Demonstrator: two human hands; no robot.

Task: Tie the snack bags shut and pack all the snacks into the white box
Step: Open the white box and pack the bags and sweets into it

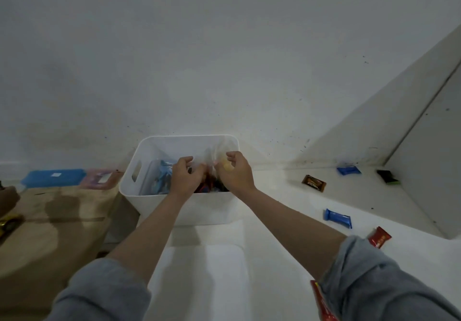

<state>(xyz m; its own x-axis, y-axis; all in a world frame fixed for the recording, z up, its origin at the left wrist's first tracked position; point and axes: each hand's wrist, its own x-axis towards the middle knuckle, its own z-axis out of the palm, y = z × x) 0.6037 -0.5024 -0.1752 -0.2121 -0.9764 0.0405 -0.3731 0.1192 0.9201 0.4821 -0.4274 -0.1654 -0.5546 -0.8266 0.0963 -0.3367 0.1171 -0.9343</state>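
A: What's over on the left?

B: A blue case and a pink case, on a brown table.

A: And in the middle?

B: The white box. Both hands are inside it. The left hand and the right hand each pinch the top of a clear snack bag (see-through, crinkly, dark and red snacks in it).

A: On the right?

B: Loose snacks on the white counter: a brown one, two blue ones, a red one.

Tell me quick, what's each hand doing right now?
Left hand: fingers curled, gripping the clear snack bag over the white box.
Right hand: pinching the same bag's top.
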